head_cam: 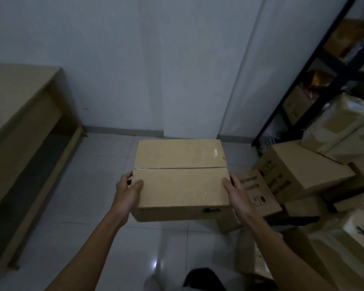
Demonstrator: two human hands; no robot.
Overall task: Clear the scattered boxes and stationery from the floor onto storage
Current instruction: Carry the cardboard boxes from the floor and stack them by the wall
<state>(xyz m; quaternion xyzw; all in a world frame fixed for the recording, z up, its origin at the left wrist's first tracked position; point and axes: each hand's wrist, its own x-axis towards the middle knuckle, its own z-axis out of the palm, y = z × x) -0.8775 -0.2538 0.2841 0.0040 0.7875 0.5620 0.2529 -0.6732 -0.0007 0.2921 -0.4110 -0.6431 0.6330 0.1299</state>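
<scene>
Head view shows your left hand (pixel 127 191) and right hand (pixel 233 191) clamped on opposite short sides of a closed cardboard box (pixel 181 177), thumbs lying on its top, fingers hidden round the sides. You hold it level above the tiled floor (pixel 88 206), its long axis running left to right and its flap seam parallel to that axis. Its top carries no writing; a dark mark on its near face is too small to read. Just right of it, a tilted carton (pixel 259 192) shows upside-down print, of which only "QUANTITY" can be made out. More cartons (pixel 303 164) pile up at the right below a black shelf rack (pixel 315 66), cut off by the frame edge. A wooden desk (pixel 19 122) stands left.
</scene>
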